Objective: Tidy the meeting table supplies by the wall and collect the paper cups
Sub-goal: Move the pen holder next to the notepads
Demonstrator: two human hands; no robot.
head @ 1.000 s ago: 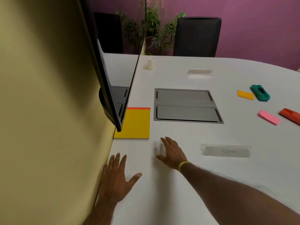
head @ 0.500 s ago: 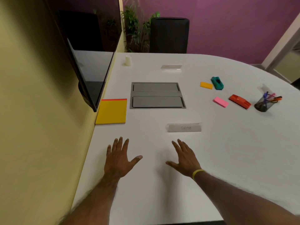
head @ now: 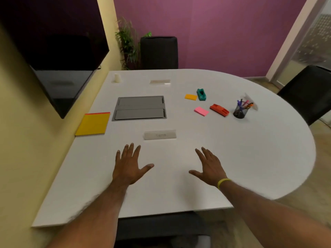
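White paper cup point(head: 117, 78) upside down, upright.

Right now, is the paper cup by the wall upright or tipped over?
Standing, not tipped: the paper cup rises vertically from the table at the far corner. It looks narrower at the top, perhaps mouth down; too blurred to tell.

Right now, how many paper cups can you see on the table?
1. A single white paper cup stands at the far left of the table, near the wall beside the screen. Nothing hides others on the tabletop.
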